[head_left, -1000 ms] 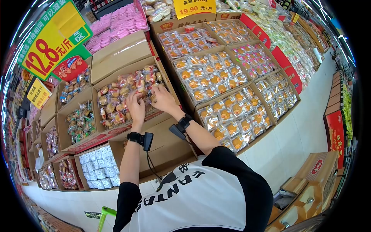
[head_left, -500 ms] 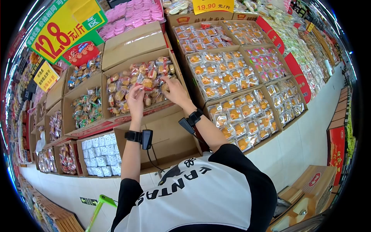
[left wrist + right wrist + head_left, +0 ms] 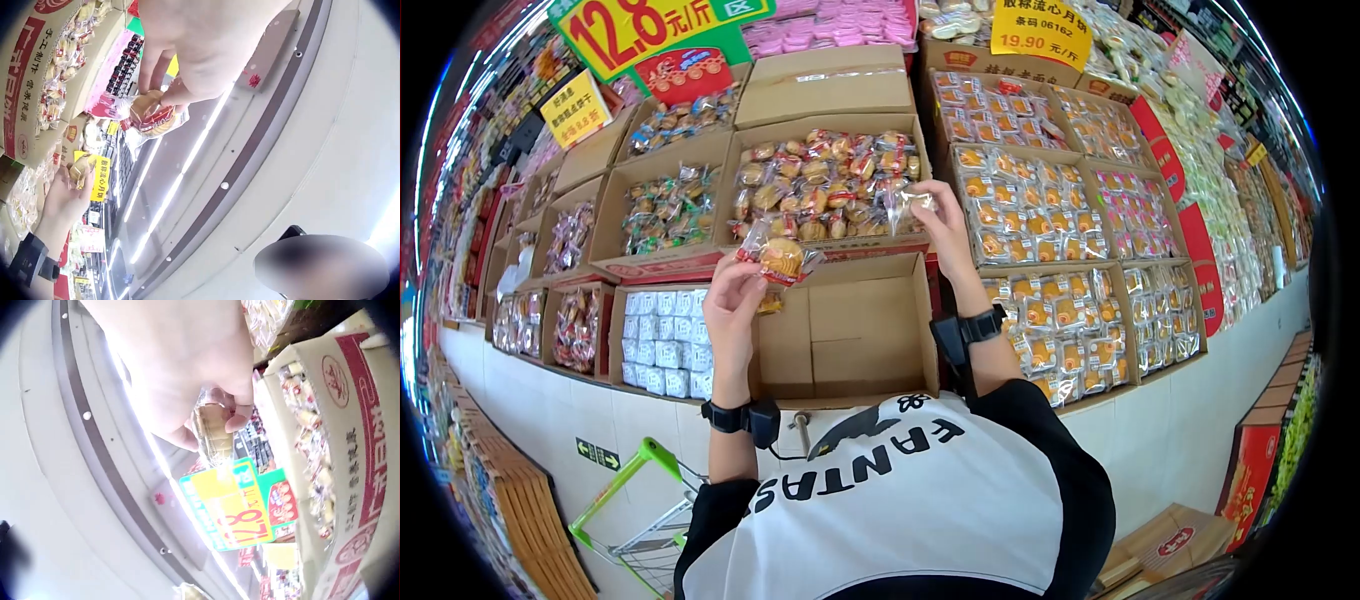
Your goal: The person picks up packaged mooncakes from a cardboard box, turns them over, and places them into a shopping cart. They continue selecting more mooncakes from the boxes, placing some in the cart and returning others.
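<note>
My left hand [image 3: 735,305] pinches a round mooncake [image 3: 782,258] in a clear and red wrapper, raised near the front edge of the open mooncake box [image 3: 825,245]. In the left wrist view, the fingers [image 3: 178,94] grip the wrapped mooncake from above. My right hand [image 3: 947,225] holds a small golden-brown mooncake [image 3: 215,428] in a clear wrapper, at the right side of the same box. In the right wrist view, the thumb and fingers close on its upper end. Many wrapped mooncakes [image 3: 815,180] fill the box behind both hands.
A cardboard box [image 3: 870,340] stands just in front of my body, beside white packets [image 3: 665,335]. Boxes of orange-centred pastries [image 3: 1025,215] line the right. Colourful wrapped sweets [image 3: 665,210] lie in boxes leftward. A green-handled cart [image 3: 625,475] stands at lower left. Price signs [image 3: 1040,35] hang above.
Both hands have come up out of the heap of mooncakes and moved apart, each with a wrapped mooncake. The head view has turned, so the boxes appear further right.
</note>
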A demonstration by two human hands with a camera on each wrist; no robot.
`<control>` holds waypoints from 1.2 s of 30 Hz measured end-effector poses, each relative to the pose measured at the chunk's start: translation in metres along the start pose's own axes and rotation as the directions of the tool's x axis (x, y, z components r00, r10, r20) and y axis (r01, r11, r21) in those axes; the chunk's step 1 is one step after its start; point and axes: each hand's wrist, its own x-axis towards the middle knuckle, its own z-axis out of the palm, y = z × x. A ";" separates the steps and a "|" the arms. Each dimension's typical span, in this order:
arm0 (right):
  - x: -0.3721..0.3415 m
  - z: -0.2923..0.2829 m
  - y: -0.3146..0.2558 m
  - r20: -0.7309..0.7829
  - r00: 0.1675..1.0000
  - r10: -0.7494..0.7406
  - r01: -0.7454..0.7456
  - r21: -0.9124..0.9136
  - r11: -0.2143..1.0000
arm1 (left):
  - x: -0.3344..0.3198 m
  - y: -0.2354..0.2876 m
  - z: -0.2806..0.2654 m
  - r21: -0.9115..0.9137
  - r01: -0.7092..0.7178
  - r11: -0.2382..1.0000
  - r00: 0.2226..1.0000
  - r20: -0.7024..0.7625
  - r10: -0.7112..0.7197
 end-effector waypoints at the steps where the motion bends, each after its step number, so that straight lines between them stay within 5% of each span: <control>1: -0.005 0.004 -0.004 0.115 0.990 -0.079 0.082 -0.019 0.996 | -0.006 0.005 -0.003 -0.006 -0.014 1.000 1.000 -0.014 0.014; 7: -0.049 0.040 -0.035 0.633 0.756 -0.166 0.409 -0.259 0.875 | -0.042 0.019 -0.014 -0.010 -0.040 0.999 0.999 -0.023 0.040; 10: -0.080 0.067 -0.047 0.597 0.797 -0.092 0.232 -0.163 0.959 | -0.058 0.023 -0.015 -0.029 -0.025 0.999 0.999 -0.030 0.024; 12: -0.091 0.076 -0.050 0.623 0.777 -0.097 0.276 -0.198 0.941 | -0.068 0.026 -0.018 -0.019 -0.022 1.000 1.000 -0.021 0.022; 14: -0.102 0.085 -0.062 0.668 0.725 -0.170 0.487 -0.323 0.812 | -0.078 0.030 -0.018 -0.009 -0.024 1.000 0.999 -0.031 0.024; 22: -0.133 0.105 -0.056 0.749 0.652 -0.117 0.518 -0.328 0.789 | -0.119 0.037 -0.033 -0.016 0.085 0.996 0.993 -0.078 -0.086; 26: -0.142 0.117 -0.052 0.809 0.588 0.010 0.392 -0.296 0.871 | -0.136 0.045 -0.039 -0.089 0.163 0.983 0.974 -0.146 -0.175; 28: -0.146 0.123 -0.047 0.842 0.538 0.033 0.377 -0.276 0.884 | -0.147 0.047 -0.045 0.017 0.193 0.981 0.967 -0.172 -0.188; 34: -0.153 0.142 -0.029 0.806 0.584 -0.094 0.297 -0.104 0.949 | -0.173 0.054 -0.047 0.125 0.200 0.972 0.957 -0.239 -0.166; 36: -0.155 0.145 -0.024 0.819 0.572 -0.034 0.197 -0.098 0.975 | -0.179 0.059 -0.042 0.101 0.206 0.973 0.952 -0.252 -0.175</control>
